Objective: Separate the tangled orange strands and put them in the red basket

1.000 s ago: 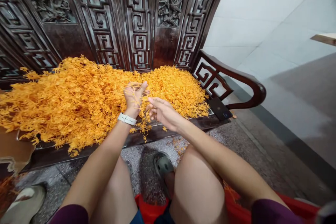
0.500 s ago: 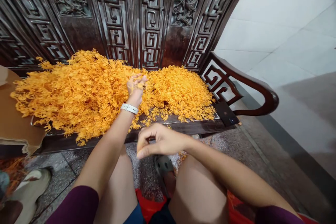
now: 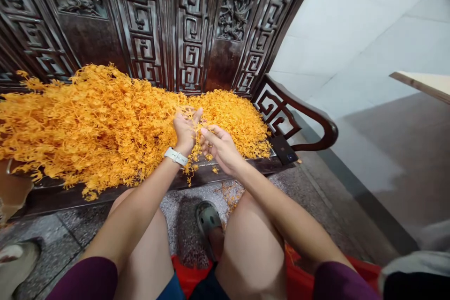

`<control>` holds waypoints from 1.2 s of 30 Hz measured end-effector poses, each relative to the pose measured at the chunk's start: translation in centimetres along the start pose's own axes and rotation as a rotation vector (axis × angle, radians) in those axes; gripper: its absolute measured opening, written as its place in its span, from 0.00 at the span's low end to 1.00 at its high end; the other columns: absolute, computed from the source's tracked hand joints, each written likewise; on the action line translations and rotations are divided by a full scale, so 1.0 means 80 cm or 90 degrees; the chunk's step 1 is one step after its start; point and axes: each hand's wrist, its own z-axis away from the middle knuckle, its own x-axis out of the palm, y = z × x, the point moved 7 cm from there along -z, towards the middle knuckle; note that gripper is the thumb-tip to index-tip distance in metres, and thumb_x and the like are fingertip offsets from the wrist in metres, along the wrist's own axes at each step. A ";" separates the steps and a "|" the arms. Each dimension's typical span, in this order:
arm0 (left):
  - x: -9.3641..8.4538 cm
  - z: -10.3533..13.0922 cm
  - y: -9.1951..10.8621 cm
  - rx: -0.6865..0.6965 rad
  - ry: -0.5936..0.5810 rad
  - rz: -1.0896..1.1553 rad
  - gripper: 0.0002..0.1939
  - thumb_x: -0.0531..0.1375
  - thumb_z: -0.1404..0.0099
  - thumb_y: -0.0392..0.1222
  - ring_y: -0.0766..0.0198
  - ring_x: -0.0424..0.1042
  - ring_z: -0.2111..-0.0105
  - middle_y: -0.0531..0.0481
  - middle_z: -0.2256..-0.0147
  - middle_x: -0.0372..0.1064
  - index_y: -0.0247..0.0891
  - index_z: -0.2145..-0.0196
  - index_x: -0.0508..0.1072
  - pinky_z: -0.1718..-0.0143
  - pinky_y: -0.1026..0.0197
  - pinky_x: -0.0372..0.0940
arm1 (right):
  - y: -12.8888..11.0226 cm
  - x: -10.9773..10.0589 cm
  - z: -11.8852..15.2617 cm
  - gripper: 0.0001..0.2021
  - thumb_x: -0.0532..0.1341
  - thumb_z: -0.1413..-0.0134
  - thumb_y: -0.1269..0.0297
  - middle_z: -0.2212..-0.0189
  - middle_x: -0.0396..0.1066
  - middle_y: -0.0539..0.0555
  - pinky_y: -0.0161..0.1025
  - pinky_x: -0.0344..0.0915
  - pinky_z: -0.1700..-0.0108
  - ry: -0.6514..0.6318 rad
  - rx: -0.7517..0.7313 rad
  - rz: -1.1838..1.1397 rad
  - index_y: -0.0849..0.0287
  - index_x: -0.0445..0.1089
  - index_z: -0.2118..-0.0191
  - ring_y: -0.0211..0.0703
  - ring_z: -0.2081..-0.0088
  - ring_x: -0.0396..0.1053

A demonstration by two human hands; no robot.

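Sprig (image 3: 196,127) of orange stuff looks super light and bendy, maybe snappy where it's thin; I'd grab it mid-stem; left hand (image 3: 185,129) cups it, right hand (image 3: 221,150) pinches it from 4 o'clock; big pile (image 3: 108,131) at 9 o'clock, smaller pile (image 3: 237,122) at 2, both on the table (image 3: 267,165).

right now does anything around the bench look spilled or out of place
Yes, orange scraps lie on the floor near the bench, looking spilled because the orange heap sits on the seat. A dark phone near the armrest also looks stray.
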 end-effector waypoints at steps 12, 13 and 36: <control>-0.009 -0.021 0.006 -0.007 -0.026 0.009 0.16 0.75 0.43 0.37 0.68 0.74 0.76 0.53 0.72 0.74 0.37 0.62 0.73 0.77 0.68 0.66 | 0.028 0.005 0.007 0.07 0.70 0.52 0.68 0.78 0.67 0.46 0.33 0.57 0.70 -0.102 0.117 -0.033 0.60 0.72 0.74 0.31 0.75 0.61; -0.011 -0.024 0.005 -0.013 -0.029 0.017 0.15 0.74 0.43 0.35 0.70 0.73 0.77 0.53 0.72 0.74 0.37 0.63 0.73 0.77 0.69 0.65 | 0.032 0.018 0.012 0.07 0.71 0.53 0.67 0.77 0.69 0.46 0.32 0.59 0.69 -0.171 0.129 -0.011 0.60 0.73 0.74 0.32 0.75 0.63; -0.016 -0.033 -0.005 -0.080 -0.138 -0.226 0.10 0.73 0.39 0.37 0.70 0.69 0.80 0.51 0.75 0.74 0.36 0.66 0.75 0.79 0.69 0.63 | -0.006 -0.036 -0.024 0.13 0.74 0.52 0.64 0.78 0.56 0.43 0.36 0.43 0.72 0.011 0.004 -0.128 0.57 0.71 0.63 0.31 0.77 0.50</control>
